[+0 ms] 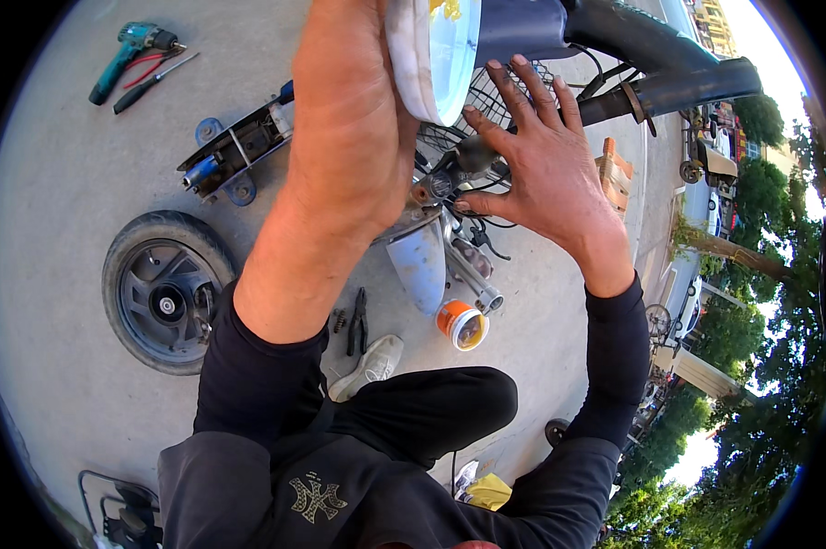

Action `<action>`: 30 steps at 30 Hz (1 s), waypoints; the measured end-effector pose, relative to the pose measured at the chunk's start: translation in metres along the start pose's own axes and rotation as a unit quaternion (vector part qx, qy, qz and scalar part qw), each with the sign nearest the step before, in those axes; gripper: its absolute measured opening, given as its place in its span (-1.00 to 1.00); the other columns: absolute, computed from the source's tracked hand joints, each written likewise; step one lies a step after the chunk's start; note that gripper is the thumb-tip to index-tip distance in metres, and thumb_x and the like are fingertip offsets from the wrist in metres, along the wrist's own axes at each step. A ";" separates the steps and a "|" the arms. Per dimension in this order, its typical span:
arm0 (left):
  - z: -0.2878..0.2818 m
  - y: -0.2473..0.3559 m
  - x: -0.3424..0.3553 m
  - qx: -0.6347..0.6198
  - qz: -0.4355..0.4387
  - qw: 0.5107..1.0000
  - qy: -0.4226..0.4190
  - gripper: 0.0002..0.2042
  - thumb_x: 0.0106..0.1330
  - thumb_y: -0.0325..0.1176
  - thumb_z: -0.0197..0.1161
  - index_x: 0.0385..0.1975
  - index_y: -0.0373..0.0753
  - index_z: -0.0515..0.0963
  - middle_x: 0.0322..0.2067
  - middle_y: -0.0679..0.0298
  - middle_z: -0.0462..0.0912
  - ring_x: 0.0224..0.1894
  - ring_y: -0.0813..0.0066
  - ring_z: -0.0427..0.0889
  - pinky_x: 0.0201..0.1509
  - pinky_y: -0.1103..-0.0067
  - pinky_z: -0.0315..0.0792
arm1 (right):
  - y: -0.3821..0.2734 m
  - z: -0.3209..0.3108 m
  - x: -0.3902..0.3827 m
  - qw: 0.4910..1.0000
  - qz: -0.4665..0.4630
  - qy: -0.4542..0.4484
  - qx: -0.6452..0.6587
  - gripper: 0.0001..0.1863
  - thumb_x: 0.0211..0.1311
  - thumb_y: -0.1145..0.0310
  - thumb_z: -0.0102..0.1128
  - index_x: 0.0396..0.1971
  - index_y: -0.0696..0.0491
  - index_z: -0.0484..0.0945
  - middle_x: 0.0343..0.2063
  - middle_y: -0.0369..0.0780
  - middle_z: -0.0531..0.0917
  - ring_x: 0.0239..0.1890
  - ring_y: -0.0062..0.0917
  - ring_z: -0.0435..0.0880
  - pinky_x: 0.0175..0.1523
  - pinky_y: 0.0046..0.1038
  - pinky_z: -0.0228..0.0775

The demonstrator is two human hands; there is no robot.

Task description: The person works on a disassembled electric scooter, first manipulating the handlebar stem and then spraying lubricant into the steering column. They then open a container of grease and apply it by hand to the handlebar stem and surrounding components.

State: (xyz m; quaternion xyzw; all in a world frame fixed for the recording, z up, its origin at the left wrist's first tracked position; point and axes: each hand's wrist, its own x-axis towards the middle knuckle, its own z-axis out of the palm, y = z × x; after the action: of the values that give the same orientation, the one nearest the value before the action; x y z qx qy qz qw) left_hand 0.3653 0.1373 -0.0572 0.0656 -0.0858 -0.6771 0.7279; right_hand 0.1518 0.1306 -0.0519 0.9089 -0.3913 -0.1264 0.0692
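A white tub (450, 78) with a pale blue inside and some yellow grease is held up, tilted, at the top of the view. My left hand (351, 101) is closed against its side, its fingers cut off by the upper edge. My right hand (555, 160) is open with the fingers spread. It is over the dark steering head (445, 178) of a partly dismantled two-wheeler, the thumb by the clamp; I cannot tell whether it touches. Below are a pale blue fender (418, 270) and silver fork tubes (472, 274).
A wheel with a tyre (166, 293) lies at left, near a removed bracket assembly (239, 146). A teal drill (129, 59), red-handled pliers (152, 66) and a screwdriver (155, 84) lie far left. Black pliers (357, 320) and an orange-and-white tub (462, 324) are near my shoe (370, 368).
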 end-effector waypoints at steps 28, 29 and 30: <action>0.004 0.006 -0.005 -0.004 -0.002 1.000 -0.020 -0.50 0.55 -0.06 0.01 0.21 -0.39 0.47 0.02 0.14 0.70 0.04 0.42 0.69 0.20 0.53 0.53 | 0.014 -0.042 0.048 0.929 0.000 -0.365 -0.058 0.01 -0.38 -0.14 0.69 0.28 -0.25 0.59 0.44 -0.08 0.38 0.57 -0.17 0.11 0.63 0.01 -0.22; 0.003 0.006 -0.004 -0.006 0.000 1.000 -0.020 -0.51 0.55 -0.06 0.01 0.21 -0.39 0.47 0.02 0.14 0.70 0.04 0.42 0.69 0.20 0.53 0.53 | 0.012 -0.042 0.049 0.926 0.004 -0.372 -0.065 0.01 -0.39 -0.14 0.69 0.28 -0.26 0.60 0.44 -0.09 0.38 0.57 -0.17 0.11 0.63 0.01 -0.22; 0.001 0.005 -0.005 -0.009 0.001 1.000 -0.024 -0.51 0.55 -0.07 0.02 0.21 -0.39 0.47 0.03 0.15 0.70 0.04 0.42 0.69 0.20 0.53 0.53 | 0.008 -0.041 0.050 0.923 0.009 -0.379 -0.071 0.01 -0.39 -0.15 0.69 0.28 -0.27 0.60 0.44 -0.09 0.38 0.57 -0.17 0.11 0.63 0.01 -0.23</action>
State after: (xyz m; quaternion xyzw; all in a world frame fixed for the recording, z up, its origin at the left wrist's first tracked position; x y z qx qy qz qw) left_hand 0.3696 0.1423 -0.0550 0.0428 -0.0973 -0.6784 0.7270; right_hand 0.1911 0.0897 -0.0197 0.7823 -0.3862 -0.4884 -0.0188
